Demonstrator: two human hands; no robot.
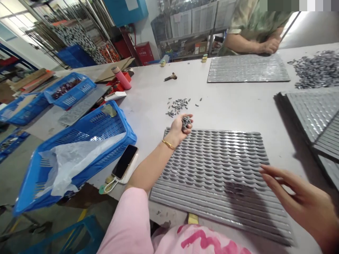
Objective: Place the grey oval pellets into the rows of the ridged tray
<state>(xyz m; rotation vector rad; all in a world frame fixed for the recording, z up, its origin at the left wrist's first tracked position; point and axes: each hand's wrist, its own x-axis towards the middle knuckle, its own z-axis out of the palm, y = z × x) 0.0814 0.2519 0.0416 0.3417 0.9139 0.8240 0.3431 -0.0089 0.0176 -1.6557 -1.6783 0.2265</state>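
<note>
My left hand (180, 127) is closed around a bunch of small grey metal pieces (186, 121), held over the far left corner of a ribbed grey tray (219, 208). Many of the tray's grooves hold the same pieces in rows. My right hand (299, 199) hovers over the tray's right edge with fingers stretched out and apart, holding nothing. A small loose heap of the metal pieces (178, 105) lies on the table just beyond my left hand.
A blue basket (106, 121) with a plastic bag stands at the left, a phone (124, 161) beside it. Another person (254, 28) leans on a second tray (247, 68) at the far side. More trays (315, 113) and a pile of pieces (317, 68) lie at right.
</note>
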